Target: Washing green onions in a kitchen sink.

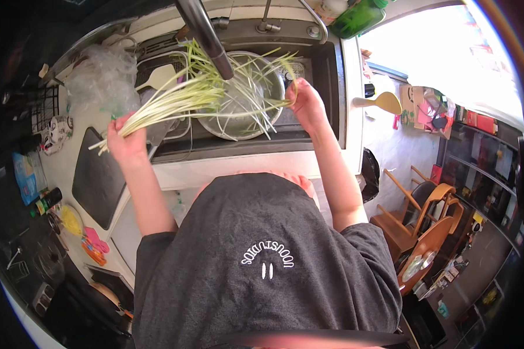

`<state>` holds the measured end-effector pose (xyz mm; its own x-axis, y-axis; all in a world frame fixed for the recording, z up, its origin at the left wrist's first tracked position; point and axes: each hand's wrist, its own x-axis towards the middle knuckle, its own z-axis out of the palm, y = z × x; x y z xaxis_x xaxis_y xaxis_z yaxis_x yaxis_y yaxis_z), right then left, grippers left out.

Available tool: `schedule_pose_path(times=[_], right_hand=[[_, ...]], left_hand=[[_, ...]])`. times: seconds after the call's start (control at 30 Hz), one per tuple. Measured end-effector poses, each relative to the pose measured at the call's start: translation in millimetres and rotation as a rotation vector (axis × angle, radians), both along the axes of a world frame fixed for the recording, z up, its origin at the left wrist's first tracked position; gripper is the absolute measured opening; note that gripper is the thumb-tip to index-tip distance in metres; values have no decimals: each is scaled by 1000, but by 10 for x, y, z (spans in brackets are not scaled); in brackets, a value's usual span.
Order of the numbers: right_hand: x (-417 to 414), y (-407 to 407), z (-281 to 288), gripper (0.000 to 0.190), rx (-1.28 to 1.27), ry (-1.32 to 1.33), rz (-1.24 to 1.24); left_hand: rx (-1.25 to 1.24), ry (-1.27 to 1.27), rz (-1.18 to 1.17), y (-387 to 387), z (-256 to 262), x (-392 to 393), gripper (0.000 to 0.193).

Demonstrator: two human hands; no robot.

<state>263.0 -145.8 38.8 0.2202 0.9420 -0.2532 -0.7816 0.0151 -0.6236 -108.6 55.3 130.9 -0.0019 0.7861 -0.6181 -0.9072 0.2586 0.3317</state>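
My left hand [129,141] grips a bunch of long, pale green and white chive-like stalks [174,100] near their white ends. The bunch reaches to the right over a round metal basin [205,126] in the dark sink [327,87]. My right hand [306,109], at the basin's right side, pinches a thin yellowish-green strand [294,83] between its fingers. Loose stalks [255,104] lie across the basin and over its rim. A dark faucet spout [207,39] hangs over the basin and hides part of the greens.
A wire basket [187,126] with a pale spatula [159,77] sits left of the basin. Clear plastic bags [100,78] and a black cutting board [98,179] lie on the left counter. Behind the sink leans a green bottle [360,19]. A yellow-headed scoop [386,103] is at the right.
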Motion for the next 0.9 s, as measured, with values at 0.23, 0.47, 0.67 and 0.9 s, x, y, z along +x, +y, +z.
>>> schedule_pose_path(times=[0.23, 0.47, 0.67, 0.9], right_hand=[[-237, 305, 485, 12, -54, -129, 35], [-543, 620, 579, 10, -36, -43, 27], [-689, 698, 560, 10, -44, 26, 2], [-811, 687, 585, 11, 49, -70, 20]], left_hand=[[558, 1059, -659, -475, -96, 1024, 24], [712, 996, -1013, -903, -344, 1483, 20], [649, 988, -881, -941, -400, 1559, 21], [610, 968, -804, -916, -462, 1509, 10]])
